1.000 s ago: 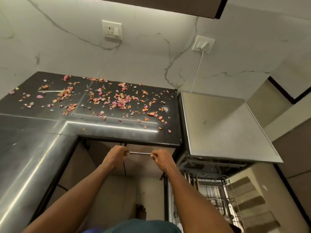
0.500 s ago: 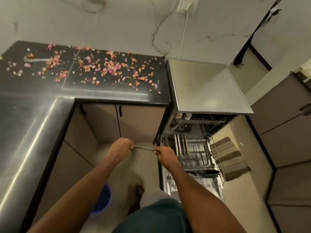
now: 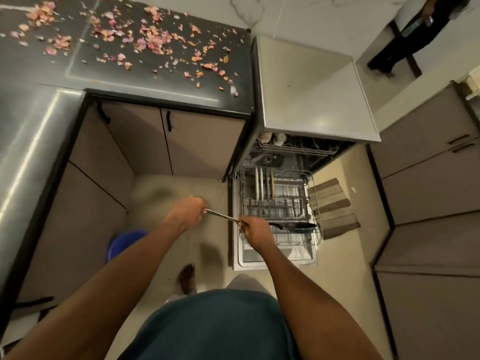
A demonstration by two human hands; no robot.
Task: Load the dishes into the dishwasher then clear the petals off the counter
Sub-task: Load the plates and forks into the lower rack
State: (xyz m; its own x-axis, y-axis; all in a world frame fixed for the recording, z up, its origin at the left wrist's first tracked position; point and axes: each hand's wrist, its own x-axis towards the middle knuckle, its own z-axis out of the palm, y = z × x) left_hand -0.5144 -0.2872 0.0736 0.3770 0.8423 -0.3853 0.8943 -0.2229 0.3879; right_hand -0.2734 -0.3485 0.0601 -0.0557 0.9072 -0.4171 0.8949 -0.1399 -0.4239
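A thin metal utensil [image 3: 220,216] spans between my two hands above the floor. My left hand [image 3: 188,210] grips one end and my right hand [image 3: 251,226] pinches the other, just left of the open dishwasher [image 3: 311,110]. Its lower rack [image 3: 315,201] is pulled out and holds several upright plates [image 3: 263,187] at the back and a dark pan [image 3: 298,226] at the front. Cups sit in the upper rack [image 3: 298,146]. Pink and orange petals [image 3: 153,42] lie scattered over the black counter [image 3: 39,71].
Beige cabinets [image 3: 187,144] stand under the counter and more stand on the right [image 3: 428,203]. A blue bucket [image 3: 122,244] sits on the floor at the left. A striped mat [image 3: 335,209] lies right of the rack. My bare foot [image 3: 187,278] is on the floor.
My view has tilted down from the counter to the floor and the dishwasher. Both hands have carried the utensil lower and to the right, up to the pulled-out rack.
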